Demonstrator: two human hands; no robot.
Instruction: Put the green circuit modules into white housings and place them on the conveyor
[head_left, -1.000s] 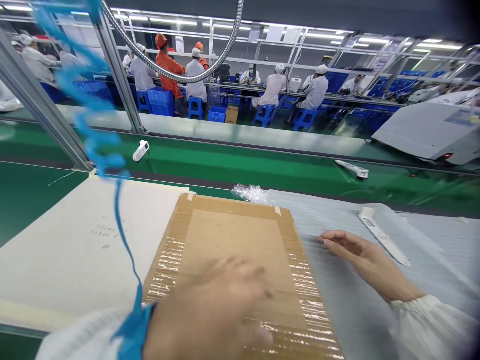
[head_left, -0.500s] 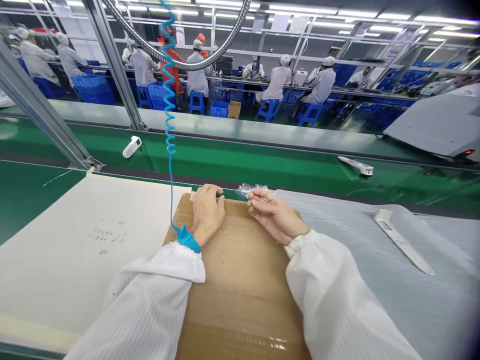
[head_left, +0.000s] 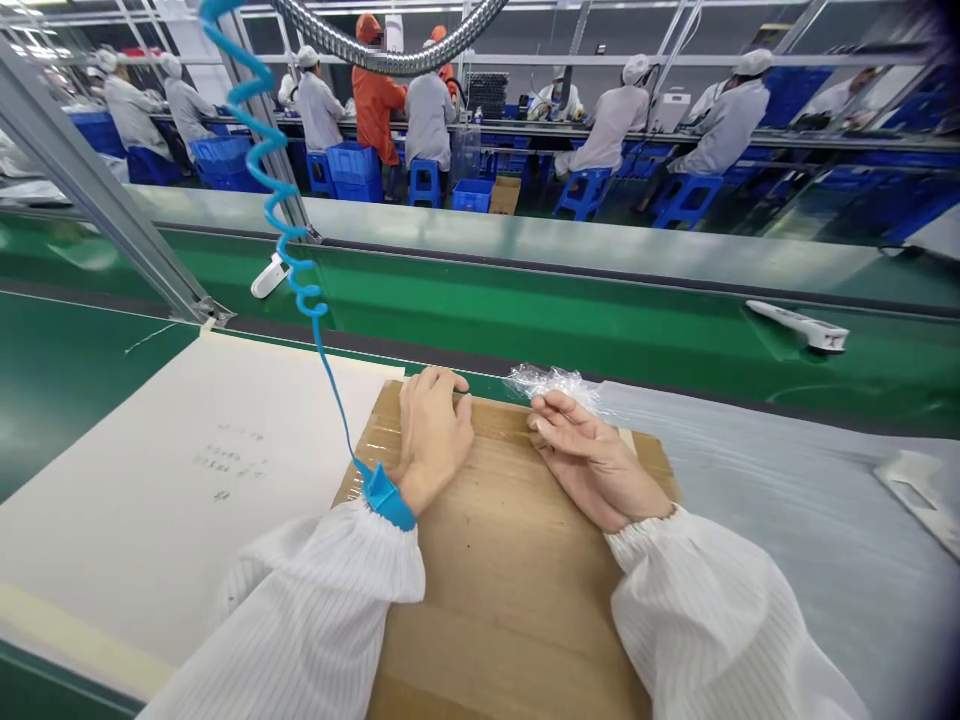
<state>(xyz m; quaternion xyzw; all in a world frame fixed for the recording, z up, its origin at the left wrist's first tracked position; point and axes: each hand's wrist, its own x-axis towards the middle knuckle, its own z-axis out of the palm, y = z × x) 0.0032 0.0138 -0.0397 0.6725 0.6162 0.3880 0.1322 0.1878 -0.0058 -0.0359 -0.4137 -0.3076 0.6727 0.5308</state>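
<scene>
A brown cardboard sheet or box lies in front of me, with shiny clear tape along its left and far edges. My left hand rests on its far left part, fingers bent near the far edge, thumb apart, with nothing seen in it. A blue wrist strap with a coiled blue cord is round that wrist. Over the far right part is my right hand, turned partly palm-up, fingers curled and thumb against them. What they hold, if anything, is hidden. Crumpled clear plastic lies just behind those fingertips.
White paper with handwriting covers the left side; translucent sheeting covers the right, bearing a white plastic part. Two white devices, left and right, lie on the green conveyor. A metal post stands left. People sit beyond.
The view has shifted, so the conveyor devices and the white part appear farther right. My right hand has moved a little right, away from the left; the left hand stays on the cardboard.
</scene>
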